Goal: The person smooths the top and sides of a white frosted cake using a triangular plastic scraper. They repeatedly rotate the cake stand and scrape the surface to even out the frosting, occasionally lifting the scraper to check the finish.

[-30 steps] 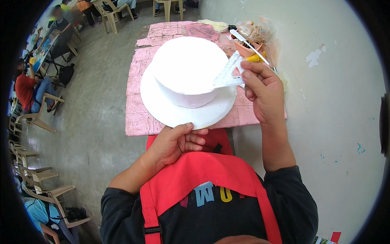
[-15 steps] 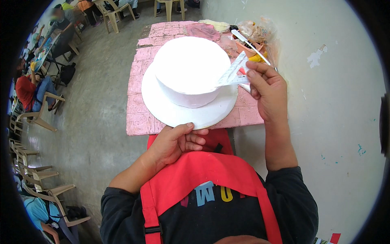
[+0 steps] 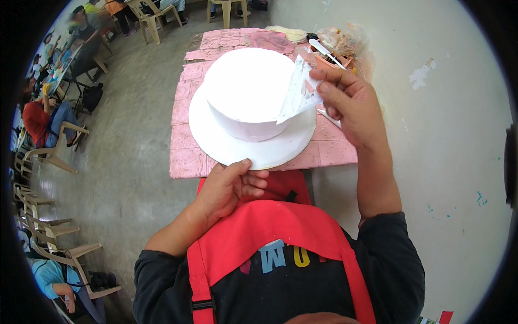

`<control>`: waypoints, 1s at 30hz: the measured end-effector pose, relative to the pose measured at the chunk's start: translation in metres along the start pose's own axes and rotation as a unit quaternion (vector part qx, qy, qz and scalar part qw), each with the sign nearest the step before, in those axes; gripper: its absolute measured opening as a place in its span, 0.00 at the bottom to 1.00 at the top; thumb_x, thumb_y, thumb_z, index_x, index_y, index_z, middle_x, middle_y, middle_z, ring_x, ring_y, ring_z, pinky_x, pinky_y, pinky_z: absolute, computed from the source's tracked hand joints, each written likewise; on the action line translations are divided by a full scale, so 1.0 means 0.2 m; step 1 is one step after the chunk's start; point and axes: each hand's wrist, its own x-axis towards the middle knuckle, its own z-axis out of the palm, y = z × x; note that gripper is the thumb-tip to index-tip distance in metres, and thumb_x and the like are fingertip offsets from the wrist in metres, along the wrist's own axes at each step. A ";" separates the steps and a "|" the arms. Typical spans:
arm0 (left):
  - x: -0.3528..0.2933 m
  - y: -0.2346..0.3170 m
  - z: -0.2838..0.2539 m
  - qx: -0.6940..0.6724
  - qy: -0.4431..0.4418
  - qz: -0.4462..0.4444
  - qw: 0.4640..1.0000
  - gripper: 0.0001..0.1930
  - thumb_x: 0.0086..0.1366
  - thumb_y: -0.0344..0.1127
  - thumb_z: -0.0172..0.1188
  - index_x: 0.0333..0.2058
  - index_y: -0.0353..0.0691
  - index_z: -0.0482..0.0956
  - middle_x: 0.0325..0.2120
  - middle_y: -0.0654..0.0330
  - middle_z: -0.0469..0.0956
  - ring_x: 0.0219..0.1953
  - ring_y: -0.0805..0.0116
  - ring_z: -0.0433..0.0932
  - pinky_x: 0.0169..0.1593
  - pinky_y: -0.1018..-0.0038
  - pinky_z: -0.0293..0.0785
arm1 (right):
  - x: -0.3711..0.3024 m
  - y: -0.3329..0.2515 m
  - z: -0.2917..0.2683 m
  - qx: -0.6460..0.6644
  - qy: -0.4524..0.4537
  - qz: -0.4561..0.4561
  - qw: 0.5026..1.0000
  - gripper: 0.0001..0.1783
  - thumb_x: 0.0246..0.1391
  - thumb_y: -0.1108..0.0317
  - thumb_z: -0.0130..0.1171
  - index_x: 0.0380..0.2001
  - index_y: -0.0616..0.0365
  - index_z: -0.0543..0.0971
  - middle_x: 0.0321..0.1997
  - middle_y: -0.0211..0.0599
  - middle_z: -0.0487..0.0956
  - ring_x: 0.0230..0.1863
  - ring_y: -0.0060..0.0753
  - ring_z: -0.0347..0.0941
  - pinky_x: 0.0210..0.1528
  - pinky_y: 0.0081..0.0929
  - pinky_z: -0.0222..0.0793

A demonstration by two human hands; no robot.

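A round cake [image 3: 245, 86] coated in smooth white icing stands on a wide white cake board [image 3: 216, 143]. My right hand [image 3: 353, 108] pinches a flat triangular icing scraper [image 3: 295, 97], pale with a cut-out in its middle. The scraper's lower corner reaches over the cake's right edge; whether it touches the icing I cannot tell. At the board's near edge is my left hand [image 3: 224, 189], thumb against the rim and fingers curled below it.
The pink-covered table [image 3: 324, 154] holds pink and pale cloths [image 3: 270, 40], an orange container [image 3: 324, 62], a white long-handled tool [image 3: 325, 53] and plastic bags [image 3: 342, 40]. A wall [image 3: 448, 135] stands close on the right. Chairs [image 3: 59, 143] and people are off to the left.
My right hand has tilted the scraper more upright, its lower corner shifting left and down along the cake's edge. My left hand has stayed at the board's rim, moving only slightly.
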 end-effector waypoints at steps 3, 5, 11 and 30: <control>0.01 -0.01 -0.03 0.004 0.010 0.013 1.000 0.15 0.64 0.37 0.50 0.44 0.30 0.71 0.32 0.51 0.79 0.31 0.63 0.80 0.34 0.70 0.80 | 0.08 -0.06 -0.01 -0.055 -0.030 -0.011 0.998 0.13 0.52 0.72 0.57 0.42 0.64 0.78 0.29 0.27 0.74 0.21 0.11 0.60 0.21 0.10 0.55; 0.00 -0.01 -0.03 -0.006 0.011 0.017 1.000 0.15 0.65 0.35 0.50 0.44 0.29 0.70 0.32 0.50 0.79 0.31 0.65 0.79 0.32 0.72 0.80 | 0.13 -0.09 0.00 -0.115 -0.061 -0.008 0.991 0.14 0.52 0.71 0.58 0.42 0.64 0.78 0.32 0.28 0.76 0.21 0.10 0.59 0.21 0.11 0.56; 0.00 -0.01 -0.02 -0.009 0.015 0.024 1.000 0.14 0.65 0.35 0.50 0.43 0.29 0.70 0.31 0.50 0.79 0.29 0.66 0.79 0.32 0.72 0.80 | 0.24 -0.12 0.07 -0.184 -0.181 -0.078 0.963 0.14 0.51 0.69 0.59 0.41 0.62 0.79 0.33 0.28 0.77 0.32 0.16 0.69 0.37 0.16 0.66; 0.00 0.00 -0.04 -0.002 0.019 0.024 1.000 0.15 0.64 0.37 0.53 0.43 0.30 0.71 0.30 0.51 0.79 0.29 0.67 0.80 0.32 0.73 0.80 | 0.23 -0.12 0.04 -0.254 -0.190 -0.110 0.942 0.15 0.46 0.66 0.61 0.37 0.62 0.81 0.33 0.37 0.81 0.35 0.25 0.75 0.41 0.22 0.69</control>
